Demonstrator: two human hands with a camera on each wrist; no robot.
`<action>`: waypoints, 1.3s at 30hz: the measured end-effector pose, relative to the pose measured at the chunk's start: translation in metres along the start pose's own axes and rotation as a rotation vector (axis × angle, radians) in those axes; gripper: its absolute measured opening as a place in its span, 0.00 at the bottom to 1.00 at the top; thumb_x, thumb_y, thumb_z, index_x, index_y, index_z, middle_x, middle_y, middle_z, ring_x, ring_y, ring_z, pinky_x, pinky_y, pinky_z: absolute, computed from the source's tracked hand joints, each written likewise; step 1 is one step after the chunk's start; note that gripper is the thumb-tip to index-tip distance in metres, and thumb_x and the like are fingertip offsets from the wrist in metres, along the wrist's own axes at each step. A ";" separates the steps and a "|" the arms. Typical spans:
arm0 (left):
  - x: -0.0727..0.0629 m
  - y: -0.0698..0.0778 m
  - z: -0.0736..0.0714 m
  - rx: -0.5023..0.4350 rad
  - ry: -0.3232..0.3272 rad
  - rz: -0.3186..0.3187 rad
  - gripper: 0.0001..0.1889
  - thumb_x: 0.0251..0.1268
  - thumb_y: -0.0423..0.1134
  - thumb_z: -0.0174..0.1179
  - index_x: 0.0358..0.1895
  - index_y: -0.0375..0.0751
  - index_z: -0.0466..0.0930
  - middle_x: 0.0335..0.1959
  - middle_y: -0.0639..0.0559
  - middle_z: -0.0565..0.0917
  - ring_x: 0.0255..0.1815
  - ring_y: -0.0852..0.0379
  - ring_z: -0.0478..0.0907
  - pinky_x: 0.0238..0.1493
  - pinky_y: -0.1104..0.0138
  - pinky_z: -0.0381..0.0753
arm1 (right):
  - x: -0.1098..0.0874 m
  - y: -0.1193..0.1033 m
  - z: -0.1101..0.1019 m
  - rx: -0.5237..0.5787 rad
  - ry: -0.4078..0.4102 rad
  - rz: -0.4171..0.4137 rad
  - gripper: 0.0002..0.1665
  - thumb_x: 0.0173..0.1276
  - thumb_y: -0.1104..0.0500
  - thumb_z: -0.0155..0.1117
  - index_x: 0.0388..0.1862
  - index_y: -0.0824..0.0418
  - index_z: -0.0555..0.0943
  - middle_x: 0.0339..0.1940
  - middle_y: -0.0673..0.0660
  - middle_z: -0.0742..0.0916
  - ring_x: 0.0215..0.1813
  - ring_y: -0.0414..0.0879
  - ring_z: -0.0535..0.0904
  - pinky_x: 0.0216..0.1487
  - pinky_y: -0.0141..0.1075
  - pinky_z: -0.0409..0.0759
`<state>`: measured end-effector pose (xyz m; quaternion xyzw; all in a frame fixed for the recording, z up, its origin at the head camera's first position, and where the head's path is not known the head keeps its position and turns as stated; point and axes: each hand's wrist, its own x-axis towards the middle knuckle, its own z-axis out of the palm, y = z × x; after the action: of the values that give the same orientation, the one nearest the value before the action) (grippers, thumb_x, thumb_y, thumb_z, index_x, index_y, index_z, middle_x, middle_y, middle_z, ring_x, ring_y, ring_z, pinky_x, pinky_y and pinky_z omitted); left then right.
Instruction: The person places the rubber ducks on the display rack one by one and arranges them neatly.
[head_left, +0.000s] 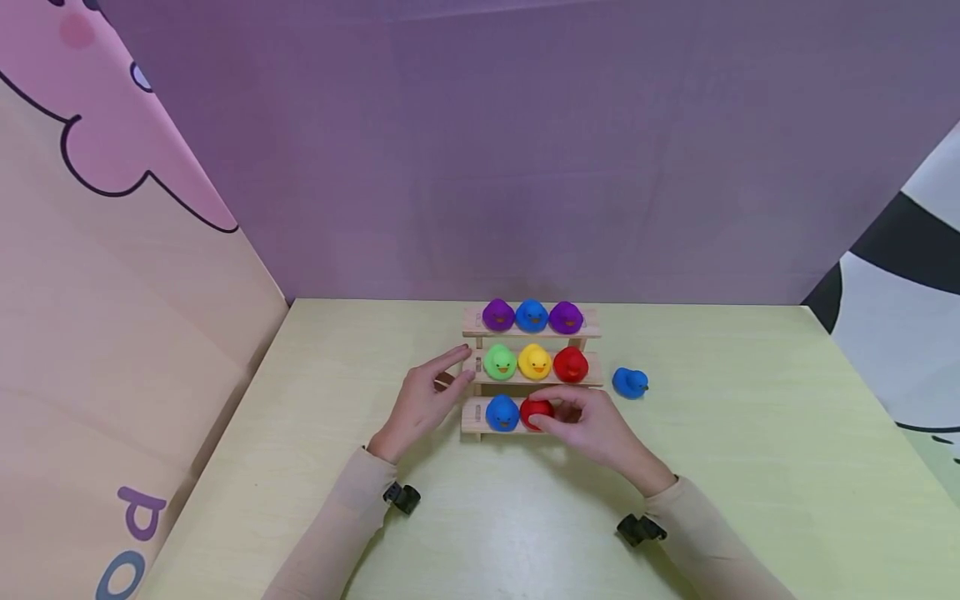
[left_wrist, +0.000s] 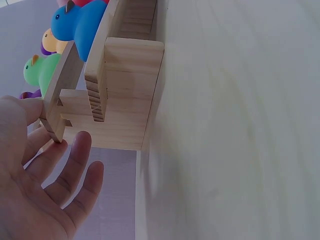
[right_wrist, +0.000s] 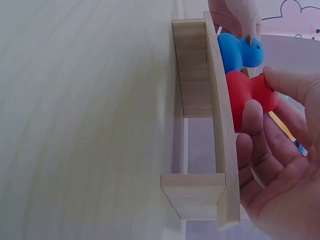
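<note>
A wooden three-step rack [head_left: 469, 425] stands on the table with rubber ducks along its steps. My right hand [head_left: 592, 421] pinches a red rubber duck [right_wrist: 241, 97] on the lowest step, right beside a blue duck [head_left: 502, 413]. In the right wrist view, the thumb and fingers lie around the red duck's head and body. My left hand [left_wrist: 47, 170] pinches the left end of the middle step, thumb on top and fingers beneath. That step carries a green duck [head_left: 499, 362], a yellow duck [head_left: 535, 362] and another red duck [head_left: 571, 365].
Two purple ducks, one at the left [head_left: 498, 315] and one at the right [head_left: 566, 317], flank a blue duck [head_left: 532, 316] on the top step. Another blue duck [head_left: 630, 382] lies on the table [head_left: 750, 433] right of the rack. A purple wall [head_left: 540, 167] rises behind.
</note>
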<state>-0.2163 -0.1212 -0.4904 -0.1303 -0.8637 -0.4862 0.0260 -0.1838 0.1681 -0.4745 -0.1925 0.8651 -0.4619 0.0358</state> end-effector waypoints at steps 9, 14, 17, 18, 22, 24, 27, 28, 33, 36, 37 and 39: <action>0.001 0.002 -0.002 -0.001 0.003 0.013 0.24 0.81 0.48 0.62 0.76 0.54 0.78 0.77 0.56 0.77 0.47 0.53 0.88 0.47 0.66 0.89 | 0.000 -0.001 -0.002 -0.020 0.012 0.006 0.19 0.67 0.59 0.80 0.56 0.55 0.90 0.38 0.51 0.91 0.39 0.45 0.83 0.38 0.31 0.84; 0.001 0.002 -0.001 -0.005 0.010 0.022 0.24 0.81 0.48 0.62 0.76 0.53 0.78 0.77 0.55 0.77 0.47 0.53 0.88 0.47 0.66 0.89 | -0.001 0.001 -0.004 -0.029 0.030 -0.021 0.20 0.67 0.58 0.80 0.58 0.55 0.90 0.38 0.51 0.91 0.39 0.44 0.83 0.38 0.30 0.84; 0.002 0.001 -0.001 -0.003 0.013 0.031 0.24 0.81 0.47 0.62 0.75 0.52 0.78 0.77 0.53 0.77 0.47 0.53 0.89 0.48 0.65 0.90 | -0.005 0.001 -0.008 -0.029 0.048 -0.025 0.21 0.67 0.57 0.80 0.59 0.54 0.90 0.44 0.52 0.93 0.40 0.44 0.85 0.40 0.30 0.85; 0.002 0.001 -0.001 -0.003 0.012 0.031 0.24 0.81 0.47 0.62 0.75 0.52 0.78 0.77 0.53 0.77 0.47 0.53 0.89 0.48 0.64 0.90 | -0.006 0.001 -0.009 -0.028 0.051 -0.020 0.21 0.67 0.57 0.80 0.59 0.54 0.89 0.46 0.52 0.93 0.41 0.44 0.85 0.40 0.31 0.86; 0.002 0.001 0.000 0.000 0.007 0.022 0.24 0.81 0.48 0.62 0.76 0.53 0.78 0.78 0.54 0.77 0.47 0.53 0.88 0.48 0.64 0.90 | -0.012 0.002 -0.019 -0.041 0.057 0.013 0.20 0.68 0.53 0.79 0.59 0.53 0.90 0.47 0.53 0.93 0.42 0.45 0.85 0.40 0.31 0.85; 0.002 0.002 0.000 0.003 0.006 0.018 0.24 0.81 0.48 0.62 0.76 0.53 0.77 0.78 0.55 0.77 0.47 0.53 0.88 0.48 0.64 0.90 | -0.015 0.003 -0.027 -0.045 0.060 0.023 0.19 0.69 0.51 0.79 0.57 0.53 0.90 0.46 0.52 0.93 0.40 0.44 0.85 0.39 0.31 0.85; 0.001 0.001 -0.001 0.005 0.007 0.018 0.24 0.81 0.48 0.62 0.76 0.53 0.77 0.78 0.54 0.77 0.48 0.53 0.88 0.49 0.64 0.90 | -0.019 0.004 -0.040 -0.041 0.073 0.025 0.16 0.71 0.51 0.77 0.55 0.53 0.91 0.46 0.52 0.92 0.39 0.43 0.86 0.38 0.32 0.85; 0.001 0.001 -0.001 0.005 0.007 0.019 0.24 0.81 0.48 0.62 0.76 0.53 0.77 0.78 0.54 0.77 0.48 0.53 0.88 0.49 0.64 0.90 | -0.020 0.004 -0.045 -0.040 0.081 0.024 0.15 0.71 0.51 0.77 0.54 0.52 0.91 0.46 0.52 0.93 0.39 0.43 0.86 0.39 0.33 0.85; 0.001 -0.001 -0.001 0.003 0.006 0.022 0.24 0.81 0.48 0.62 0.75 0.52 0.78 0.77 0.55 0.77 0.47 0.53 0.88 0.50 0.63 0.90 | -0.026 0.007 -0.067 -0.051 0.134 0.025 0.13 0.74 0.53 0.74 0.54 0.54 0.91 0.47 0.53 0.93 0.39 0.43 0.88 0.39 0.32 0.85; 0.001 -0.001 -0.001 0.001 0.007 0.022 0.24 0.81 0.48 0.62 0.75 0.52 0.78 0.77 0.54 0.78 0.47 0.53 0.89 0.49 0.64 0.90 | -0.028 0.012 -0.079 -0.058 0.171 0.029 0.14 0.74 0.53 0.74 0.55 0.56 0.90 0.48 0.53 0.93 0.40 0.44 0.89 0.40 0.31 0.85; 0.001 -0.001 -0.001 0.000 0.007 0.021 0.24 0.81 0.48 0.62 0.75 0.52 0.78 0.77 0.54 0.78 0.47 0.53 0.89 0.49 0.65 0.90 | -0.028 0.015 -0.082 -0.064 0.183 0.034 0.14 0.75 0.53 0.73 0.55 0.55 0.90 0.47 0.53 0.94 0.40 0.44 0.89 0.40 0.31 0.85; 0.001 0.000 -0.001 0.002 0.007 0.023 0.24 0.81 0.48 0.62 0.75 0.51 0.78 0.77 0.53 0.78 0.47 0.53 0.88 0.48 0.65 0.90 | -0.028 0.021 -0.088 -0.076 0.201 0.061 0.16 0.76 0.50 0.72 0.57 0.55 0.90 0.45 0.53 0.94 0.40 0.45 0.88 0.39 0.32 0.84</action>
<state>-0.2169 -0.1216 -0.4900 -0.1385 -0.8624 -0.4856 0.0348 -0.1856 0.2578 -0.4448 -0.1199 0.8867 -0.4442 -0.0446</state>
